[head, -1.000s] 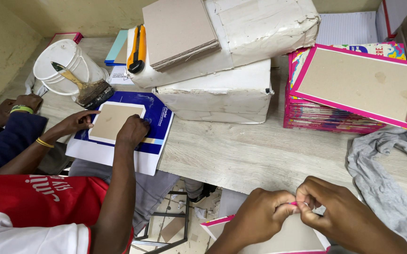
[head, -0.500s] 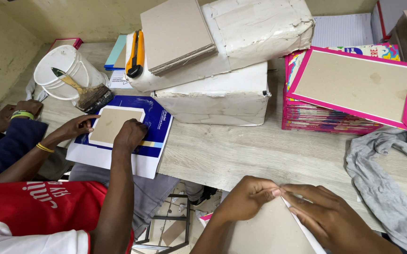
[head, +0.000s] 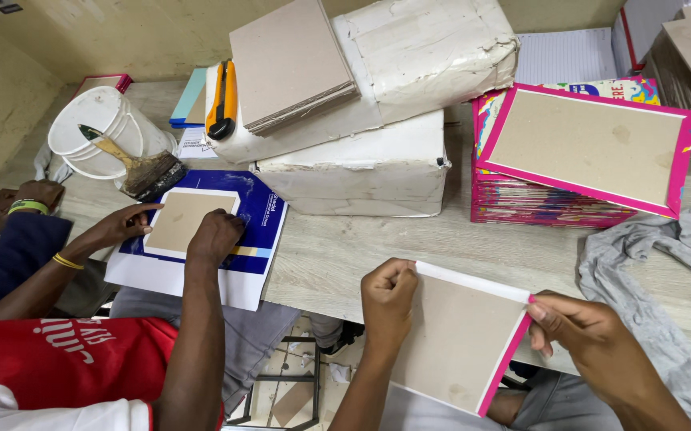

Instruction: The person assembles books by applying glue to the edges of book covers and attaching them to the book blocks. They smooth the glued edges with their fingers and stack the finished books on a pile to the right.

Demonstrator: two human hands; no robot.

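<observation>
Bottom centre, at the table edge: left hand [head: 388, 294] pinches the top-left corner of the cardboard panel [head: 455, 339], fingers pressed tight on its white strip. Right hand [head: 581, 327] nips the pink-edged corner at 3 o'clock. Panel looks light, stiff, thin w/ corners prob. easy to bend, so edges are the safest hold. Grey cloth [head: 649, 271] lies at 2 o'clock, pink-framed stack [head: 593, 148] at 1.

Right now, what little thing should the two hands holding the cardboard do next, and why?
Probably press the white strip flat along the top edge. The left hand pinches the grey board at its upper left corner, the right hand grips the pink-edged right side, and the white strip there looks folded over but not yet smoothed.
</observation>
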